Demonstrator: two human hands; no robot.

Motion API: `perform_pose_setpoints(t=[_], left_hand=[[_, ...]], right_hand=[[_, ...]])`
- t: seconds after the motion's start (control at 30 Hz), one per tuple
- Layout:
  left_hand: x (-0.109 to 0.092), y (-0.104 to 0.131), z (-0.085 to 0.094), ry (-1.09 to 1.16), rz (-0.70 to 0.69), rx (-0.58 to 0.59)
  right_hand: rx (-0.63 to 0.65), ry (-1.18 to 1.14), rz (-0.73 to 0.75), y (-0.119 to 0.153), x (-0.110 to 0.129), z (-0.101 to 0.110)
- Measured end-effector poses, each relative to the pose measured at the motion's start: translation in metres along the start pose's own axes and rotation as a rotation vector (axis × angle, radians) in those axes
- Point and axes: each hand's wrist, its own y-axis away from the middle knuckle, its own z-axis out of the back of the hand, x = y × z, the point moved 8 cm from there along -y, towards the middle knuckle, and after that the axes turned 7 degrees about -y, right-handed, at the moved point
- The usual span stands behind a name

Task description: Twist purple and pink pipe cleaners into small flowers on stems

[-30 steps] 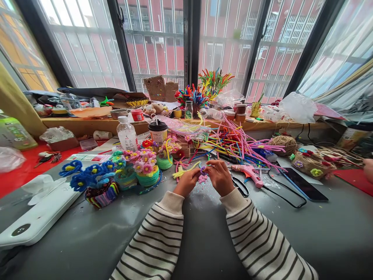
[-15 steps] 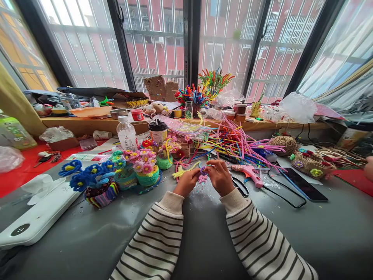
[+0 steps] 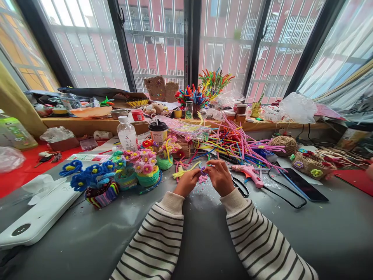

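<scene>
Another person's hand [image 3: 370,171] has slid a little more out of sight at the right edge; the two middle hands have hardly moved. The left hand [image 3: 187,182] and right hand [image 3: 219,178] each have a narrow grip, pinching one small purple fuzzy piece [image 3: 203,170] between them, just above the gray surface [image 3: 201,241]. A pink glue gun [image 3: 249,174] and black scissors handles [image 3: 242,187] lie close by the right hand. A big messy pile of fuzzy sticks [image 3: 233,144] fills the space in front. To the left are four pots: one striped pot [image 3: 102,193] with blue flowers [image 3: 94,171], and three green pots [image 3: 148,179] with flowers too. Behind them stand one bottle [image 3: 126,134] and one cup [image 3: 157,136] with a black lid.
</scene>
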Motion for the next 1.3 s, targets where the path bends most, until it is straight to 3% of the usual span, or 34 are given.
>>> perform_pose_setpoints(t=[0.37,0.57,0.73,0.93,1.13,1.3], left_hand=[[-0.001,0.000,0.006,0.088,0.018,-0.049],[0.006,-0.001,0.017,0.379,0.141,-0.133],[0.007,0.002,0.032,0.644,0.162,-0.241],[0.015,0.006,0.026,0.860,0.239,-0.258],[0.015,0.007,0.026,0.884,0.280,-0.282],[0.017,0.007,0.031,0.757,0.250,-0.310]], right_hand=[[-0.072,-0.010,-0.013,0.002,0.000,0.006],[-0.236,-0.063,-0.199,0.008,-0.017,0.022],[-0.046,-0.239,-0.252,0.008,-0.018,-0.007],[0.170,-0.427,-0.302,0.015,-0.004,-0.048],[0.114,-0.454,-0.403,0.017,-0.012,-0.044],[0.027,-0.423,-0.408,0.017,-0.019,-0.034]])
